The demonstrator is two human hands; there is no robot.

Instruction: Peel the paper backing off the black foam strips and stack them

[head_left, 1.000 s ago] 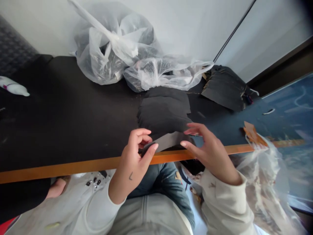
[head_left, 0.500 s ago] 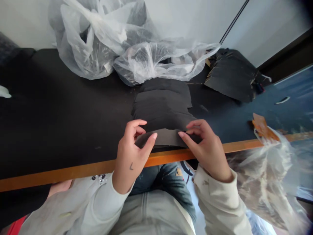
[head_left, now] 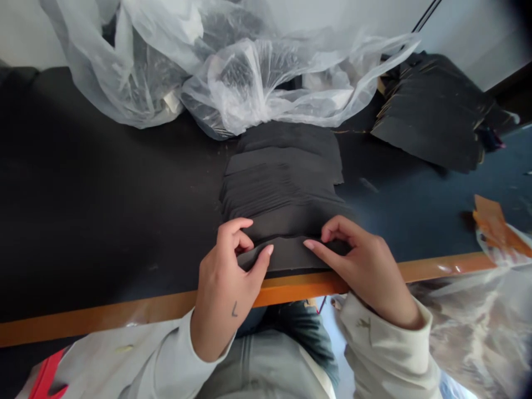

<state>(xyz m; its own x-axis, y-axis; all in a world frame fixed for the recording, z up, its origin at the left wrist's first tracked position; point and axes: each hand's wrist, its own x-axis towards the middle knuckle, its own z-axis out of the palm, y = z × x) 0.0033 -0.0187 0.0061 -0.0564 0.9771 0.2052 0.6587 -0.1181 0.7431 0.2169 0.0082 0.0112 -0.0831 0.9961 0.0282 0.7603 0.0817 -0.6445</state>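
Between my two hands is a thin dark grey sheet, its near edge folded up along the front of the table. My left hand pinches the left end of the fold, thumb on the near face and fingers behind. At the right end my right hand grips it the same way, index finger curled. Just beyond the fold lies a fanned stack of similar dark sheets, overlapping in rows that run away from me.
Clear plastic bags stand behind the stack against the wall. Another pile of dark sheets lies at the back right. An orange piece and a hanging plastic bag are at the right. The table has an orange-brown front edge.
My view has shifted closer, so the bags and the right pile appear farther out. Both hands keep their pinch on the folded sheet, with little change in its shape.
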